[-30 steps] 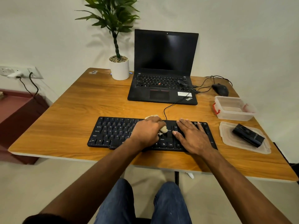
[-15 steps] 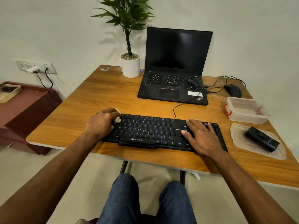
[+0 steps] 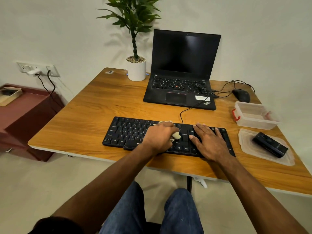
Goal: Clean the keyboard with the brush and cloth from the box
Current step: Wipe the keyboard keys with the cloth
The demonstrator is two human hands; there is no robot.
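A black keyboard (image 3: 128, 131) lies near the front edge of the wooden table (image 3: 104, 105). My left hand (image 3: 158, 136) grips a bunched pale cloth (image 3: 176, 135) and presses it on the keys at the keyboard's middle. Bits of cloth stick out at the thumb side and above the knuckles. My right hand (image 3: 209, 142) lies flat with straight fingers on the keyboard's right end. A clear plastic box (image 3: 255, 115) stands open at the right. Its lid (image 3: 248, 146) lies in front of it with a black brush case (image 3: 270, 146) on top.
An open black laptop (image 3: 182, 73) stands behind the keyboard, its cable running to the keyboard. A potted plant (image 3: 136, 68) stands left of the laptop. A black mouse (image 3: 241, 95) with cables sits at the back right. A red cabinet (image 3: 25, 112) stands left of the table.
My left hand has swept the cloth from the keyboard's left end back to its middle. My right hand stays on the right end.
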